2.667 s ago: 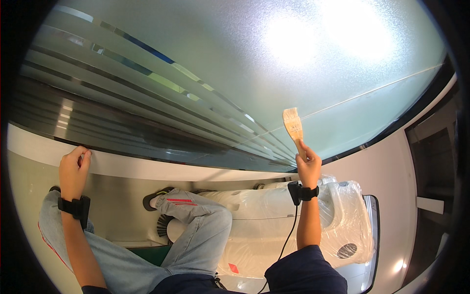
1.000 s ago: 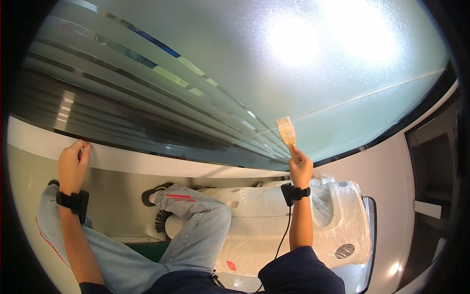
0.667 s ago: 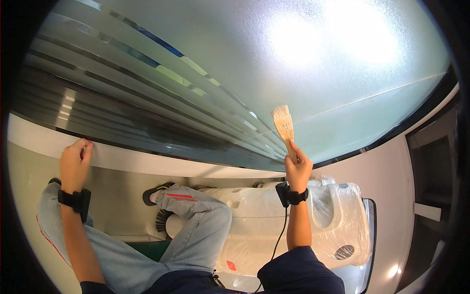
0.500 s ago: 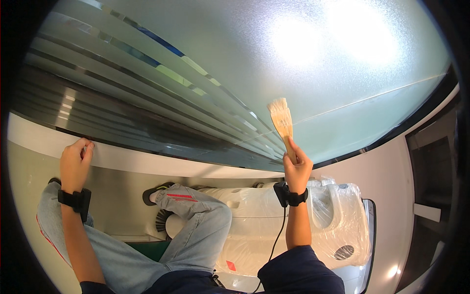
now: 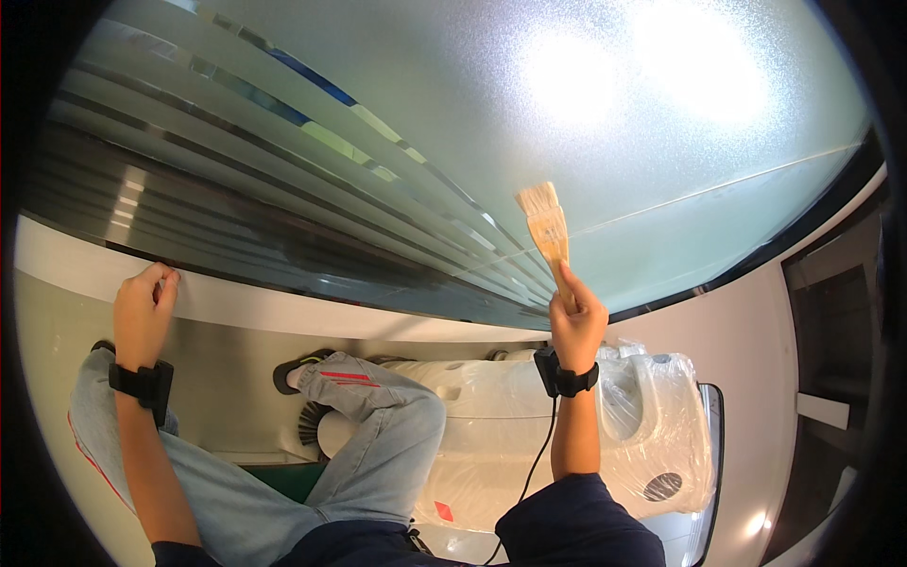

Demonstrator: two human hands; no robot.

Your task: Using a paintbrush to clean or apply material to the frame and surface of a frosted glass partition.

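Note:
My right hand [image 5: 577, 323] is closed round the handle of a flat wooden brush [image 5: 547, 230] with pale bristles. The brush points away from me, its bristles at the frosted glass panel [image 5: 453, 113]; whether they touch it I cannot tell. At the left, my left hand [image 5: 144, 307] rests with curled fingers against the white ledge [image 5: 236, 297] below the glass. Nothing shows in those fingers. Black straps with small devices sit on both wrists.
Clear stripes cross the frosted glass, and a thin pale seam [image 5: 680, 197] runs over its right part. A white machine [image 5: 557, 435] wrapped in clear plastic stands close at my right, a round brush [image 5: 312, 421] near it. Dark shelving [image 5: 836, 331] is at the far right.
My right hand and the brush have shifted slightly to the right, with the bristle end a little higher on the glass. The left hand has barely moved.

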